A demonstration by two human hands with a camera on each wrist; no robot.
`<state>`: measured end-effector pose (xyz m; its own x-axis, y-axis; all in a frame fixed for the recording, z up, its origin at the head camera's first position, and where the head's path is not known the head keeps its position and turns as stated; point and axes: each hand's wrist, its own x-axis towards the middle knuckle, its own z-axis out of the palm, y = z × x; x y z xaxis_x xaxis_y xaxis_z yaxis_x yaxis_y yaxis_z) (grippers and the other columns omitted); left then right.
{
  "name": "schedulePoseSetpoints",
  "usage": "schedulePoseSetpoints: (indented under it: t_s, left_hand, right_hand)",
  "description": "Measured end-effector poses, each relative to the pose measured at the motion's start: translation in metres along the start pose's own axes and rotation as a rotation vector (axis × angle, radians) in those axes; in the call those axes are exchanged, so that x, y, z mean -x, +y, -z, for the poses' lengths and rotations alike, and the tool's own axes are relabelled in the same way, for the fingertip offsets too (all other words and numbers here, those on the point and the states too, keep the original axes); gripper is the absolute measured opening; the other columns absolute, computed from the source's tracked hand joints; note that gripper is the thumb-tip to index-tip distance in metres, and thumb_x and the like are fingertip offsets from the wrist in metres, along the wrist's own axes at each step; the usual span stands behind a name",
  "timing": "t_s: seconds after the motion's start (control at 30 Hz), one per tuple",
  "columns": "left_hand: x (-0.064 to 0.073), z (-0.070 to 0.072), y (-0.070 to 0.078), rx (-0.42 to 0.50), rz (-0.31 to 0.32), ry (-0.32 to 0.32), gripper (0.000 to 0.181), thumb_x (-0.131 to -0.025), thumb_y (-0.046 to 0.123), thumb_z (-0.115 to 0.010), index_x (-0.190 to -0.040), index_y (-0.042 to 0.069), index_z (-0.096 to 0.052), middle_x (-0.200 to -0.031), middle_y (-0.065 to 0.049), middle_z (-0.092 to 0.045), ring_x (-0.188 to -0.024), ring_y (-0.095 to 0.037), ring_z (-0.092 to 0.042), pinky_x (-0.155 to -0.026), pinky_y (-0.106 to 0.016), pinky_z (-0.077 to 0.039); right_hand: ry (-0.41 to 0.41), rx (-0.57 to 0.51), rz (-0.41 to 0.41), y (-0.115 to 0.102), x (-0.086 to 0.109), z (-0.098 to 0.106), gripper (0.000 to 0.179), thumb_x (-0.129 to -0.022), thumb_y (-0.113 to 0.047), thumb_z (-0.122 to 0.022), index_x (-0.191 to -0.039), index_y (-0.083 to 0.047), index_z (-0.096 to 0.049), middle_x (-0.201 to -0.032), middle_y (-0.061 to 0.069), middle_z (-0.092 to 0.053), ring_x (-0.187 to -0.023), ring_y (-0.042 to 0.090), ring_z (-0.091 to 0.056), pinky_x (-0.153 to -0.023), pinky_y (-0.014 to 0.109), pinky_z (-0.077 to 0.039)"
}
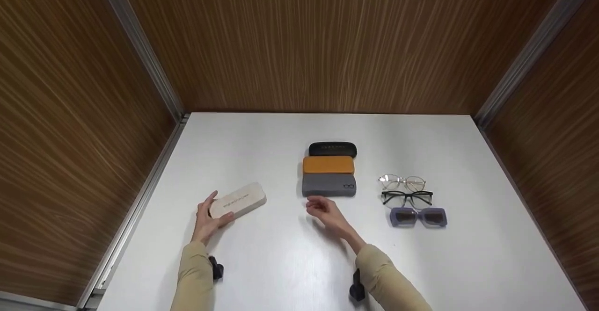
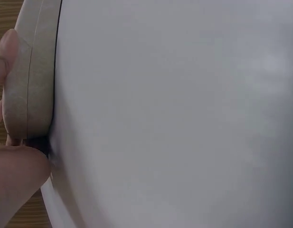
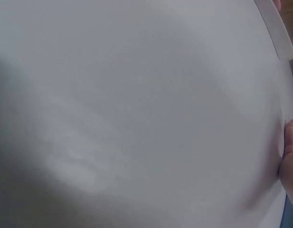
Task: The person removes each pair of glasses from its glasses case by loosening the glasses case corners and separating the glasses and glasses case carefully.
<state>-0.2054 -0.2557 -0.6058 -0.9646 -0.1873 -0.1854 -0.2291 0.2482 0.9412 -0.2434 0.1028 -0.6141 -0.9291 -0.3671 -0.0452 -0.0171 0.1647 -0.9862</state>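
A cream eyeglass case (image 1: 241,200) with dark lettering on its lid lies slanted on the left of the table. My left hand (image 1: 207,220) grips its left end, thumb along the near side and fingers on the far side. In the left wrist view the seam on the side of the case shows beside the thumb (image 2: 18,178). With loosely bent fingers and nothing held, my right hand (image 1: 330,215) hovers just in front of a grey eyeglass case (image 1: 323,185). Only part of that hand appears at the right wrist view's edge.
Behind the grey case, an orange case (image 1: 328,164) and a black case (image 1: 332,149) line up. To the right lie wire-rimmed glasses (image 1: 403,178), black-framed glasses (image 1: 408,194) and purple sunglasses (image 1: 419,215). Wood-grain panels (image 1: 318,44) enclose the white table (image 1: 281,264) on three sides.
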Motion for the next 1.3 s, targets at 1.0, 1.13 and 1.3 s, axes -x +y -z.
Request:
schedulePoseSetpoints:
  t_s: [1.0, 1.13, 1.3]
  left_hand:
    - [-0.003, -0.023, 0.005, 0.028, -0.083, -0.233, 0.086, -0.088, 0.001, -0.074, -0.157, -0.005, -0.022, -0.161, -0.028, -0.028, -0.151, -0.042, -0.028, -0.125, -0.047, -0.026]
    - [-0.003, -0.029, 0.009, 0.01, -0.08, -0.255, 0.085, -0.088, 0.002, -0.075, -0.156, -0.005, -0.024, -0.161, -0.027, -0.029, -0.151, -0.041, -0.029, -0.124, -0.047, -0.027]
    - [-0.006, -0.039, 0.013, 0.009, -0.098, -0.27, 0.083, -0.086, 0.001, -0.076, -0.154, -0.007, -0.029, -0.16, -0.028, -0.03, -0.149, -0.043, -0.031, -0.123, -0.049, -0.029]
  right_hand:
    - [-0.128, 0.062, 0.007, -0.023, -0.013, -0.056, 0.073, -0.094, -0.004, -0.066, -0.152, 0.015, -0.026, -0.157, 0.034, -0.032, -0.148, 0.045, -0.032, -0.122, 0.05, -0.03]
    - [-0.114, 0.106, 0.025, -0.022, -0.009, -0.046, 0.071, -0.093, -0.003, -0.068, -0.149, 0.017, -0.029, -0.154, 0.035, -0.037, -0.144, 0.045, -0.038, -0.119, 0.049, -0.036]
    - [-0.089, 0.122, 0.054, -0.015, -0.006, -0.033, 0.071, -0.091, -0.002, -0.071, -0.148, 0.018, -0.032, -0.15, 0.035, -0.042, -0.14, 0.045, -0.045, -0.115, 0.047, -0.041]
